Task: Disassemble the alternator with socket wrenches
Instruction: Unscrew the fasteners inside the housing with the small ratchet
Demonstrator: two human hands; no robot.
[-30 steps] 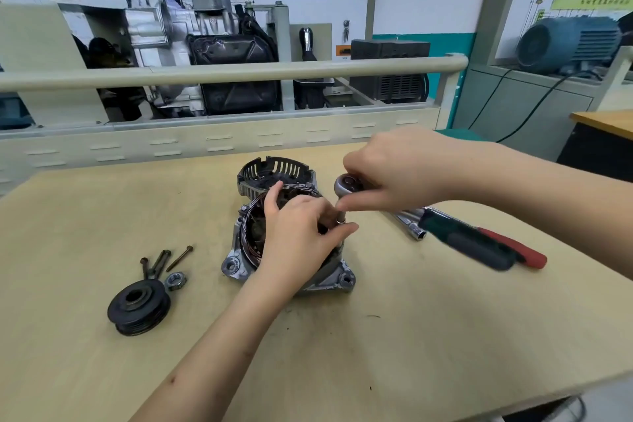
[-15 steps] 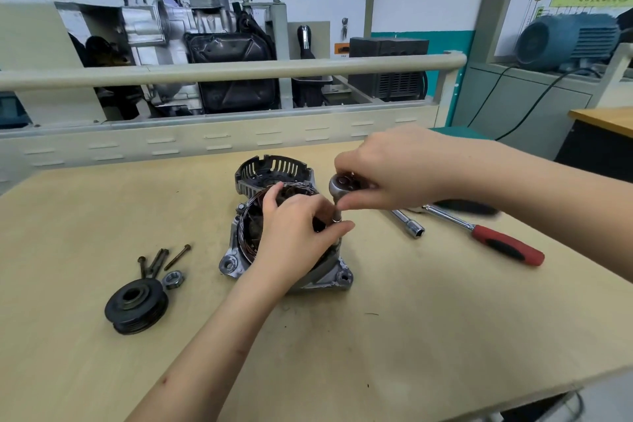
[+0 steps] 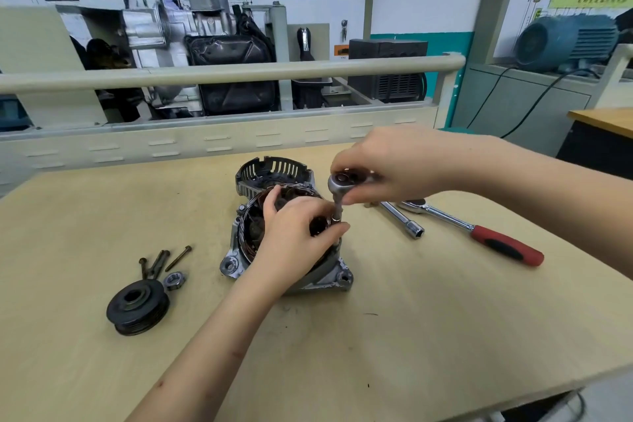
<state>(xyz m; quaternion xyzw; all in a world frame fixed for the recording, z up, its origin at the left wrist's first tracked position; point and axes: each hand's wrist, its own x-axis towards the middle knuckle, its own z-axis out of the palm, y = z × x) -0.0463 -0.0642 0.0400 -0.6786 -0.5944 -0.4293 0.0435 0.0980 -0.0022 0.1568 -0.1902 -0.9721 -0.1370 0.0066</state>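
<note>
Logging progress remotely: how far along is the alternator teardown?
Done: pulley, nut, long bolts and rear cover lie off. In hand: right hand works the ratchet while left hand steadies the housing. Left: stator still inside.

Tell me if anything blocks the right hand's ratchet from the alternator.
Nothing visible does. The right hand holds the ratchet head directly over the alternator rim; the left hand steadies its socket.

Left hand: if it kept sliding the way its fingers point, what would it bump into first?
Probably the ratchet's socket shaft: the left hand reaches across the alternator toward it, fingertips right beside it. Depth is unclear.
</note>
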